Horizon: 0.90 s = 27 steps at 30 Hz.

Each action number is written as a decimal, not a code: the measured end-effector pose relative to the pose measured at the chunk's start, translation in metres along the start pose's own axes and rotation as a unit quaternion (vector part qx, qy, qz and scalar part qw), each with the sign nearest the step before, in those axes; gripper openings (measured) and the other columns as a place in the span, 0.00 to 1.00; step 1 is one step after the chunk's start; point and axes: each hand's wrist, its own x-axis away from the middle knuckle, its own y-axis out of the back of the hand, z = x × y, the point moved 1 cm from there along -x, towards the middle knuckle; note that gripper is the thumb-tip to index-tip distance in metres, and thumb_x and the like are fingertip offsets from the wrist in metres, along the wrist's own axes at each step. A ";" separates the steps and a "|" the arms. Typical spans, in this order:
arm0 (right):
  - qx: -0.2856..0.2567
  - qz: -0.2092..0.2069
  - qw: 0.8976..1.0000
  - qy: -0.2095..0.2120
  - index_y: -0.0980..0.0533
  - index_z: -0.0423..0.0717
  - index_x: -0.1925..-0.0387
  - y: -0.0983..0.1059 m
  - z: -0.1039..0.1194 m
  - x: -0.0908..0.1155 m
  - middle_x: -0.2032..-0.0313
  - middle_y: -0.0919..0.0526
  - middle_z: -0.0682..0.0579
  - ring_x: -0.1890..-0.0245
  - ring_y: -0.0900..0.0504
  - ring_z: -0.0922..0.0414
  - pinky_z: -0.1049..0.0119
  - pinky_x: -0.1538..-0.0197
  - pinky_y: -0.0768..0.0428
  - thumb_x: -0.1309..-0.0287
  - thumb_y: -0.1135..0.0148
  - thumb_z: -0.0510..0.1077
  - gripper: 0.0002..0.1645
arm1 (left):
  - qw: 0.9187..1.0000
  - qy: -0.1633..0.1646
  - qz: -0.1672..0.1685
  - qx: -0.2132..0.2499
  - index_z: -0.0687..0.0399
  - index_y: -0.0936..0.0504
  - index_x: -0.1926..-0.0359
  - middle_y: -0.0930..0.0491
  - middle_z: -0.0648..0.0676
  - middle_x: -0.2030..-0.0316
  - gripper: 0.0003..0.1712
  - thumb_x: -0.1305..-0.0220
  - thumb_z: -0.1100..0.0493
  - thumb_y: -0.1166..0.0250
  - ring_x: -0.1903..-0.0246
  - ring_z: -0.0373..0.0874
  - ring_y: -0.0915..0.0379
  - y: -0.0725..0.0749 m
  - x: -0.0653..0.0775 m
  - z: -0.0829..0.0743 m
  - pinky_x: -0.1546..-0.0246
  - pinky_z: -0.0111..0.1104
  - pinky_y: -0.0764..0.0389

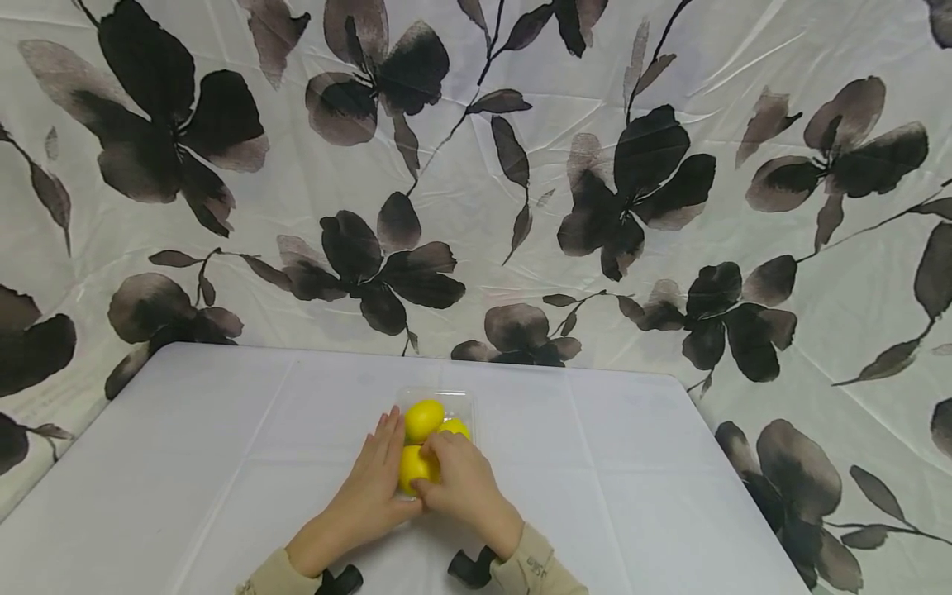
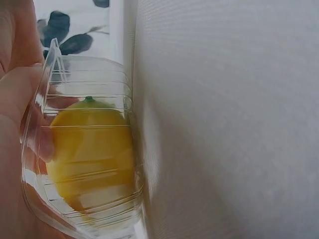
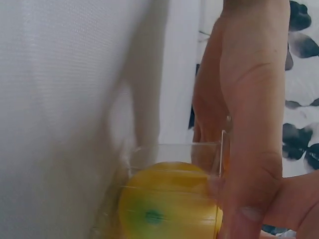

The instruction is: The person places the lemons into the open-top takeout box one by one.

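A clear plastic box (image 1: 463, 399) stands on the table with three yellow lemons in it. One lemon (image 1: 424, 420) lies at the far left, another lemon (image 1: 454, 427) beside it on the right, partly covered by my right hand (image 1: 468, 486). That hand curls its fingers and thumb over the near lemon (image 1: 415, 468), gripping it inside the box. Along the box's left side my left hand (image 1: 375, 483) rests with its fingers straight. In the left wrist view a lemon (image 2: 92, 149) with a green stem tip shows through the ridged clear wall. The right wrist view shows a lemon (image 3: 169, 199) behind the plastic, under the fingers.
A white cloth covers the table (image 1: 186, 463). Behind it hangs a white curtain (image 1: 491, 198) printed with dark flowers. Black devices (image 1: 472, 568) sit at both wrists, near the beige sleeves (image 1: 537, 566).
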 end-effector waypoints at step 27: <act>-0.087 -0.038 0.995 0.013 0.18 0.45 0.56 0.045 -0.012 0.003 0.58 0.15 0.50 0.67 0.20 0.51 0.72 0.66 0.24 0.41 0.32 0.47 0.14 | 0.999 0.013 0.050 -0.004 0.71 0.58 0.24 0.65 0.66 0.23 0.67 0.41 0.24 0.43 0.24 0.63 0.73 0.018 -0.006 0.001 0.28 0.60 0.62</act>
